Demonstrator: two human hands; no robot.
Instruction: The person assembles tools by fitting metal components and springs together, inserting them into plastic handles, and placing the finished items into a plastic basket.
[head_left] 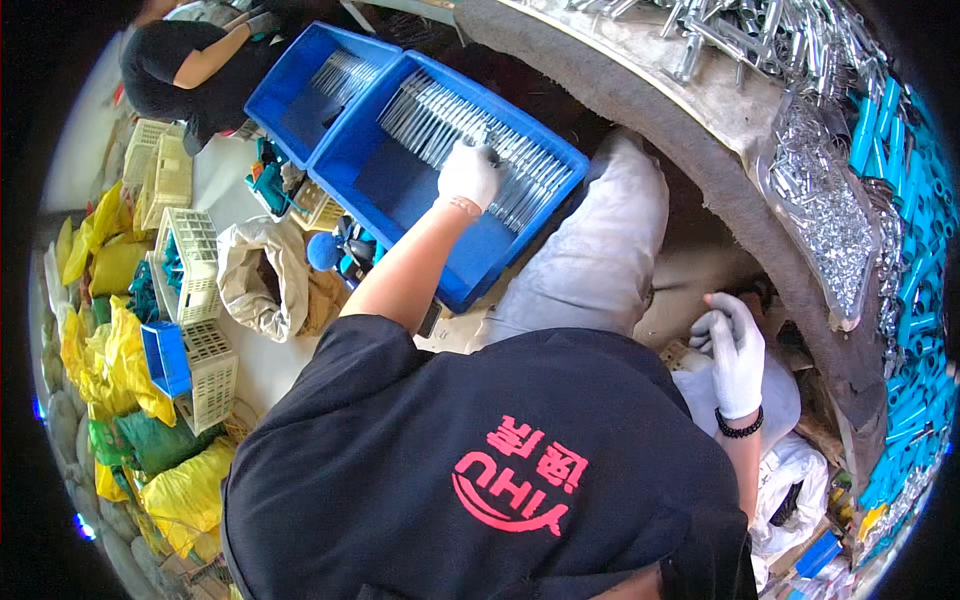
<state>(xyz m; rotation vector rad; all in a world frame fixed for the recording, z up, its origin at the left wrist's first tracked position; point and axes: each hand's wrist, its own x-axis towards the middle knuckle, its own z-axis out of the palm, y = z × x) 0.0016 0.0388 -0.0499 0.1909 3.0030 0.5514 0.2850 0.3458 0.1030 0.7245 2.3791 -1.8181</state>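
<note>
My left hand point(468, 176), in a white glove, reaches into a blue plastic bin point(450, 290). Its fingers are closed at the row of slim silver metal rods point(430, 115) lined up side by side along the bin's far side. What lies right under the fingertips is partly covered by the glove. On the right, beside my knee, my right hand point(735, 355) is raised, also gloved, with a dark beaded bracelet at the wrist. Its fingers are loosely bent and apart, one fingertip showing orange, and I see nothing held in them.
A second blue bin point(290, 100) with similar rods adjoins at the left, near another person in black point(165, 75). Along the right curves a bench edge point(700, 150) heaped with metal parts point(815, 200) and teal tubes point(915, 300). White crates point(190, 255) and yellow sacks point(120, 350) stand left.
</note>
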